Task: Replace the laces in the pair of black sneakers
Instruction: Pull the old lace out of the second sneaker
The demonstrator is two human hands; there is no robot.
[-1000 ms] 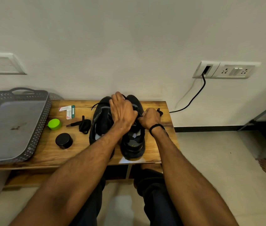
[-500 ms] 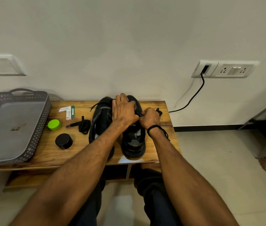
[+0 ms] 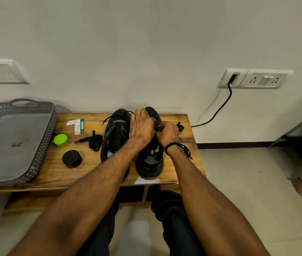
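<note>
Pinching lace [image 3: 157,128], right hand [image 3: 167,134] | left hand [image 3: 141,129] grips sneaker [image 3: 150,163] | hands now closer together

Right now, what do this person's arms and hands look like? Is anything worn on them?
Both forearms are bare, with no sleeve in view. The left hand and right hand wear no gloves. The only thing worn is a black cord band on the right wrist, its loose ends trailing.
</note>
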